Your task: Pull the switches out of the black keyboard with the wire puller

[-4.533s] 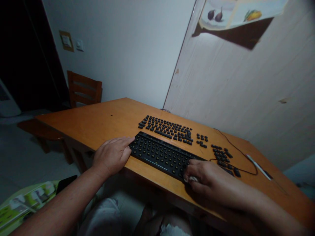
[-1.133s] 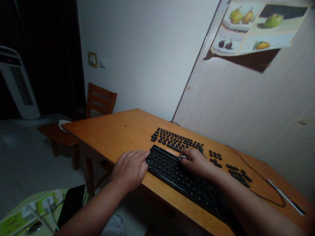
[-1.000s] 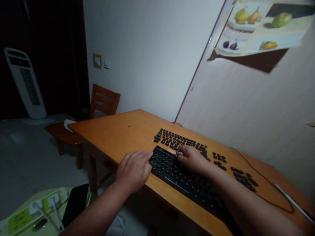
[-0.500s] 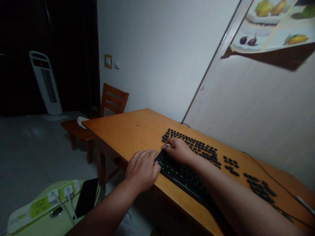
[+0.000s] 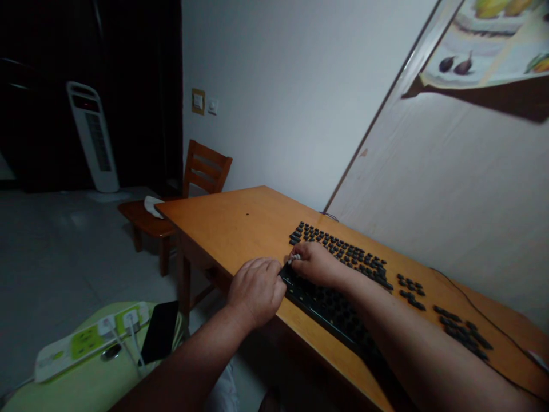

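Observation:
A black keyboard base (image 5: 317,312) with its keycaps off lies along the front edge of the wooden table. My left hand (image 5: 257,292) is closed around its left end, with the thumb on the near side. Pinched in the fingers of my right hand (image 5: 315,263) is a small crumpled white tissue (image 5: 294,258), held against the base's far left corner. My right forearm hides much of the base. Behind it, loose black keycaps (image 5: 347,250) lie in rows, and further groups of keycaps (image 5: 461,332) sit to the right.
The wooden table (image 5: 231,223) runs along the wall, with a thin cable (image 5: 467,306) on its right. A wooden chair (image 5: 206,169) stands at the far end. At lower left, a green-topped stool (image 5: 98,383) bears a power strip (image 5: 86,342) and a black phone (image 5: 159,332).
The view has shifted slightly, so the scene sits further right. My right hand keeps the tissue at the base's far left corner, and my left hand keeps its grip.

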The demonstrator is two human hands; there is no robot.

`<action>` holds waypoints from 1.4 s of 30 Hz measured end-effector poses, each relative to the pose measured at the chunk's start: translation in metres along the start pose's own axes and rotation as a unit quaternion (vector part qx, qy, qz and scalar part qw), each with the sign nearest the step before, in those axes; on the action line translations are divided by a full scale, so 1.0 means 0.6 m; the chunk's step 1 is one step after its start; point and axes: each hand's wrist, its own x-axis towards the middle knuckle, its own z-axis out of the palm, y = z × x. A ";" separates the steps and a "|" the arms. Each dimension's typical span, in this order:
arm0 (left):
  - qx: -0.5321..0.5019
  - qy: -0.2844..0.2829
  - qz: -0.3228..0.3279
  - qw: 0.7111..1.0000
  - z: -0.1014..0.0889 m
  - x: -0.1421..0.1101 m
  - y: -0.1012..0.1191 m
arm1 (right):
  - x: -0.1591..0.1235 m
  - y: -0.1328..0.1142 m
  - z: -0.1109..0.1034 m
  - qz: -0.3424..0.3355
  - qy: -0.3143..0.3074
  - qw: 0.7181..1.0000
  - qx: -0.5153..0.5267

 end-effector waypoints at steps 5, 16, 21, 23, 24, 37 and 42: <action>-0.007 0.000 0.012 1.000 0.001 0.001 0.000 | -0.017 -0.031 0.000 -0.034 -0.048 0.998 0.012; 0.017 0.000 0.005 1.000 -0.001 0.002 0.000 | -0.099 -0.052 0.006 -0.046 -0.058 0.997 0.031; 0.024 -0.002 0.005 1.000 0.003 0.003 -0.003 | -0.156 -0.041 -0.003 -0.026 -0.034 0.999 0.017; 0.026 -0.002 0.006 1.000 0.003 0.004 -0.004 | -0.178 -0.035 -0.006 -0.012 -0.020 1.000 0.011; 0.027 -0.003 0.007 1.000 0.003 0.004 -0.005 | -0.189 -0.032 -0.008 -0.003 -0.015 1.000 0.009; 0.066 -0.021 -0.006 0.998 0.013 0.017 -0.023 | -0.301 0.000 -0.010 0.089 0.089 0.991 0.036; 0.068 -0.024 -0.001 0.997 0.010 0.022 -0.027 | -0.278 0.003 0.010 0.082 0.201 0.975 0.052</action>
